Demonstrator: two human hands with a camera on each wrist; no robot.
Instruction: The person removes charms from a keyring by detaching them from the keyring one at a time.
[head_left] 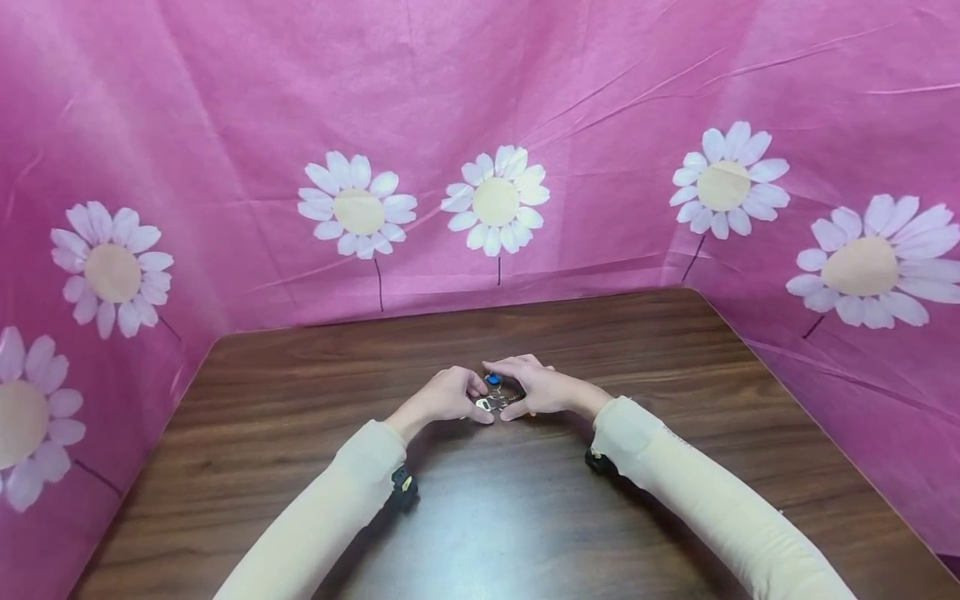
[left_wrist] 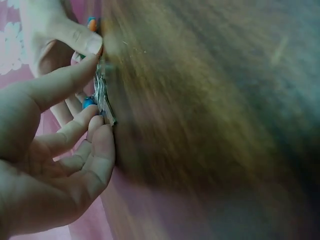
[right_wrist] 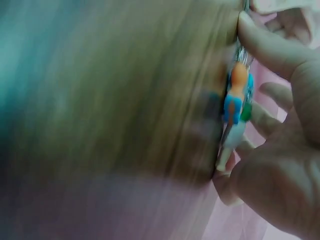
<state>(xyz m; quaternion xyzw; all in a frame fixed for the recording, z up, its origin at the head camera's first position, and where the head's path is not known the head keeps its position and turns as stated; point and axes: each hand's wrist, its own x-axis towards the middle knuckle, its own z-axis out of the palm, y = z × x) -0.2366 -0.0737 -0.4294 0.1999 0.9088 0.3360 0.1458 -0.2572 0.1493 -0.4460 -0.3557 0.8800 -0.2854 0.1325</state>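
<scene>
A bunch of metal keys (head_left: 497,402) with small charms lies on the wooden table between the two hands. A blue charm (head_left: 492,378) shows at its far side. My left hand (head_left: 452,395) is at the bunch's left, thumb and fingers bent loosely apart, fingertips touching the keys (left_wrist: 101,92). From the right, my right hand (head_left: 546,389) arches over the bunch with its thumb low and its fingers spread on the far side. Beside the right palm in the right wrist view is an orange and blue figure charm (right_wrist: 236,95), with a green piece (right_wrist: 246,111) next to it. The right fingers partly hide the charms.
The brown wood-grain table (head_left: 480,517) extends around the hands. Behind it and at both sides hangs a pink cloth (head_left: 480,83) with white daisies. Dark wrist devices, such as the left one (head_left: 403,487), hang under the pale sleeves (head_left: 322,517).
</scene>
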